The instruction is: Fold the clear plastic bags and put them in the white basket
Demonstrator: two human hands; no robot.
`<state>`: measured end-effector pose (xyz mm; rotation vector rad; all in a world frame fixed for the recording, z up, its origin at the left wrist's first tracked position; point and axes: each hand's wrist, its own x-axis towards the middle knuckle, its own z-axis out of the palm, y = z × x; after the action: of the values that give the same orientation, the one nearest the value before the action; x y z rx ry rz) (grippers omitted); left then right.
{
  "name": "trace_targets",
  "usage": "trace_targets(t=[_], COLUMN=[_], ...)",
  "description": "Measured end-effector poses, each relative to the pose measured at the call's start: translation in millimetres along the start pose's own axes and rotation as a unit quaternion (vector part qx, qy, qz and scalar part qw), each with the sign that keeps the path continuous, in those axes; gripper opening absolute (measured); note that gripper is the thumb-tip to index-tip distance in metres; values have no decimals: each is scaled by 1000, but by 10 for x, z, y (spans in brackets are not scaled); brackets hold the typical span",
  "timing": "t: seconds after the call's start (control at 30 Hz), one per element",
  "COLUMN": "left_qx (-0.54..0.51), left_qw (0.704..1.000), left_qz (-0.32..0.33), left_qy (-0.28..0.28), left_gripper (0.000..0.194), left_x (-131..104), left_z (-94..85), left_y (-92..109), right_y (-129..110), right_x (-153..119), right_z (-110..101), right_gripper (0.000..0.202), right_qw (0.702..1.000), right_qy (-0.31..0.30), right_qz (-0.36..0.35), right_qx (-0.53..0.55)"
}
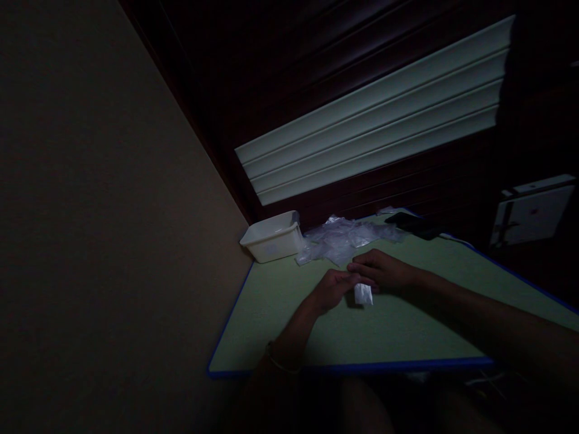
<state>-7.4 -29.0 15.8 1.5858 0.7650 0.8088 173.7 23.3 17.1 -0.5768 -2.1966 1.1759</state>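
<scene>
1. Nearest is the blue-edged front of the green table (271,325), with the person's legs dimly visible below it.
2. A thin bracelet (283,366) circles the left wrist, above the table's near edge.
3. The left hand (332,289) reaches in over the table, its fingers closed in a pinch at the top of a small shiny plastic piece (363,294).
4. The right hand (381,270) meets it there, fingers curled and also gripping that upper end; the piece hangs below the joined fingertips, over the table's middle.
5. Beyond the hands, a loose heap of clear plastic bags (339,240) spreads across the far part of the table.
6. Left of the heap, just beside it, stands a white bin (275,246); to its right lies a dark, flat item (418,225), too dim to identify.
7. Behind rises dark panelling with a pale slatted section (375,117).
</scene>
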Motion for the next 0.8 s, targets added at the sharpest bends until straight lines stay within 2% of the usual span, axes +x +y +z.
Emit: trace_targets(t=[0.23, 0.37, 0.6, 0.8], left_qx=[5, -5, -50, -39], left_qw=[1000, 1000, 998, 997], left_qz=[10, 2, -4, -9], left_qy=[-12, -30, -48, -66], left_gripper=[59, 55, 55, 51], left_x=[-31, -57, -56, -54], left_z=[30, 53, 78, 56], left_y=[48, 74, 69, 59], right_y=[-6, -13, -33, -53], right_x=[0, 16, 38, 25], right_z=[-1, -74, -178, -215], right_gripper=[45, 48, 51, 51], right_qw=[999, 996, 993, 992], right_qy=[38, 77, 73, 75], right_qz=[28, 6, -17, -19], right_qx=[13, -39, -87, -102])
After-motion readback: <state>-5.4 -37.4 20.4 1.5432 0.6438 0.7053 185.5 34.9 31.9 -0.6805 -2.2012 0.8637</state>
